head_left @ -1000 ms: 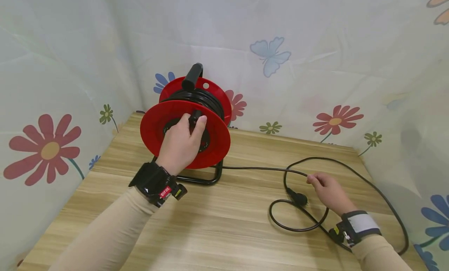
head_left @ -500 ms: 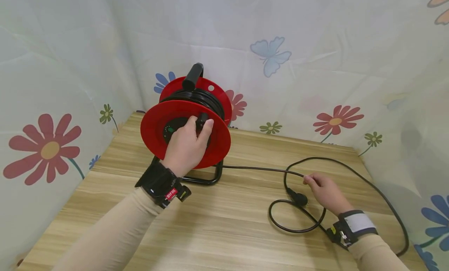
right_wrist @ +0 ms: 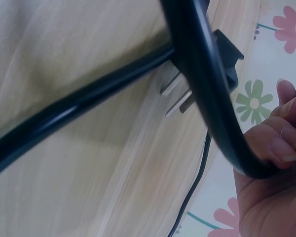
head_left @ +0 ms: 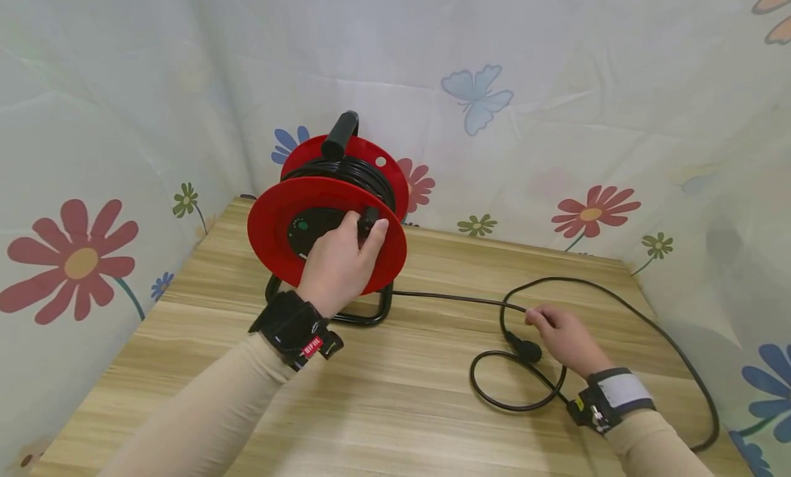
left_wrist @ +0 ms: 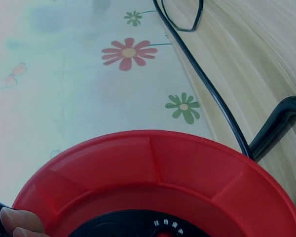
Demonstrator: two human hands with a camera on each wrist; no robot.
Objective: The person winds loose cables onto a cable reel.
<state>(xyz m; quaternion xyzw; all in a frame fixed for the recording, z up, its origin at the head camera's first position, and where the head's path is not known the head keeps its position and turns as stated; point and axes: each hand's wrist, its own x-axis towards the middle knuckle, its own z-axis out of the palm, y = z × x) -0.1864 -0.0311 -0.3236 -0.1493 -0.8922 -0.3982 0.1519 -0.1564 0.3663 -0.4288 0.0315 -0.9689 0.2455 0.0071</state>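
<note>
A red cable reel [head_left: 274,216] with black cable wound on its drum stands at the left on a black tube frame [head_left: 364,320]. My left hand [head_left: 338,268] grips the black crank knob [head_left: 369,217] on the reel's front disc; in the left wrist view its fingers [left_wrist: 20,220] curl round that knob at the lower left. From the reel's base the black power cable [head_left: 451,297] runs right to my right hand [head_left: 565,336], which pinches it between thumb and fingers. In the right wrist view, the cable [right_wrist: 202,84] passes into the curled fingers, in front of the plug's metal prongs [right_wrist: 173,94].
A black plug [head_left: 525,350] lies on the wooden table [head_left: 395,401] beside a small loop of cable, left of my right hand. A wider loop of cable [head_left: 673,346] reaches toward the table's right edge. Printed fabric [head_left: 556,86] surrounds the table.
My left hand has carried the crank knob to the right and slightly down, turning the reel clockwise. My right hand has moved a little left toward the reel with the cable.
</note>
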